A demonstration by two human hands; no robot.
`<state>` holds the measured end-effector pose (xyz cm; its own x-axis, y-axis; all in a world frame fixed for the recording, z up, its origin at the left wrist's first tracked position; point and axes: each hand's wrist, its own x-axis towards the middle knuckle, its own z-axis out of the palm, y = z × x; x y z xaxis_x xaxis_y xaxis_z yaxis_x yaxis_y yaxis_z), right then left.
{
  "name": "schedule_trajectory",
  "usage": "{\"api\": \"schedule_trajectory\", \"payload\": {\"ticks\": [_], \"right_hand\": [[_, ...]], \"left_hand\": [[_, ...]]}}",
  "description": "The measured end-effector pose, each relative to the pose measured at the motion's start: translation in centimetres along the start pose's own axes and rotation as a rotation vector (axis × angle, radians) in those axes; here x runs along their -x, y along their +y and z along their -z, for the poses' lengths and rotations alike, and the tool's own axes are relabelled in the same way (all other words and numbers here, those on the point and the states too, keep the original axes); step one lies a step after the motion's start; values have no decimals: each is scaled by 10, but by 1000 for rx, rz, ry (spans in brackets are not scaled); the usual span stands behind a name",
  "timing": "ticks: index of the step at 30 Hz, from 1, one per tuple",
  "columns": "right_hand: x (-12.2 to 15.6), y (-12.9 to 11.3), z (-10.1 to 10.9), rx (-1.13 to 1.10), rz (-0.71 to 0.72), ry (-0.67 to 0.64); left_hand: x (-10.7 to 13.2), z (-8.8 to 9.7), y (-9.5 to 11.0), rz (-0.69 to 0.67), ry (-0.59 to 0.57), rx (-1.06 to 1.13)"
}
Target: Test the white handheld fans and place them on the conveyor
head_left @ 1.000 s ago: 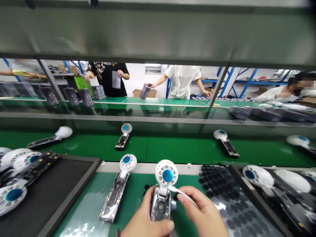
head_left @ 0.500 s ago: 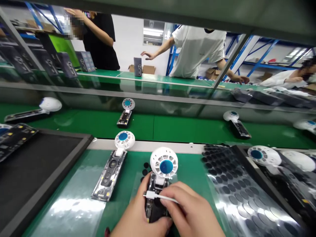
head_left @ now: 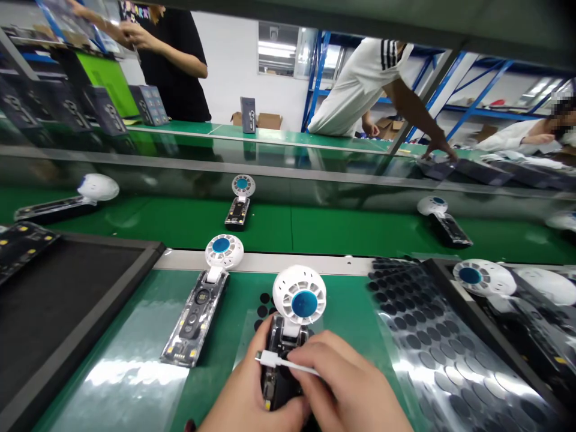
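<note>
Fan unit, white head up, sits on the green table. Left hand is clenched around its body, and right hand pinches a white cable in its fingers, against it.

- I noted the fan unit: a white round slotted head with a blue centre disc, on a dark, partly clear handle. It lay lengthwise over the green mat, head pointing away from me, its handle clasped by the left hand.
- I logged the white cable: thin, with a white plug at its left end, crossing the handle and pinched by the right hand.
</note>
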<state>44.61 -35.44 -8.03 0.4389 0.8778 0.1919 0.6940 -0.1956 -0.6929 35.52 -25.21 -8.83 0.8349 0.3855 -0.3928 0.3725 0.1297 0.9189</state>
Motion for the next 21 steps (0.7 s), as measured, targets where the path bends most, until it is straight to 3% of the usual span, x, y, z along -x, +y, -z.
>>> {"api": "schedule_trajectory", "payload": {"ticks": [4,9,13,17,21], "right_hand": [[2,-1,-2,97,30,42],[2,0,-9,126,-65,88],[-3,0,-7,-57,-209,134],[-4,-2,10,-310,-256,120],[1,2,31,-302,-243,394]], "left_hand": [[0,0,2,-49,13,-6],[5,2,-1,16,117,97],[8,7,-7,-16,74,325],[8,6,-4,114,16,451],[9,4,1,218,-9,541]]}}
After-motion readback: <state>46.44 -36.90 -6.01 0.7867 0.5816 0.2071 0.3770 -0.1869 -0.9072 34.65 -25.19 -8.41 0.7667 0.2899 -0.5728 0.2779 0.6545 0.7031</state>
